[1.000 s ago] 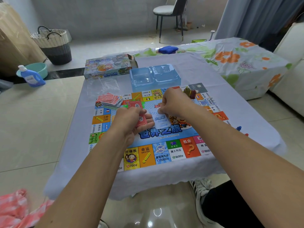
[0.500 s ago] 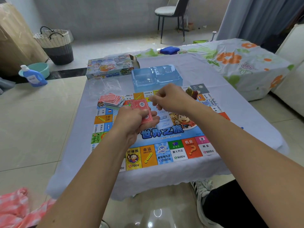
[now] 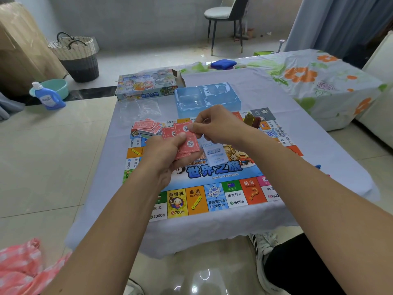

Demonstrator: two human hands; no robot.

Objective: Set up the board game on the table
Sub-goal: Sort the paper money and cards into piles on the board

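While the left hand [image 3: 168, 152] grips a bunch of red cards [image 3: 187, 139] over the game board [image 3: 214, 188], the right hand [image 3: 219, 124] pinches the top card.

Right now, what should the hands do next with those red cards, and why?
Probably peel off the top card: the left hand grips a fanned stack of red cards, and the right hand pinches its top card. A light blue pile already lies on the board, so deal beside it.
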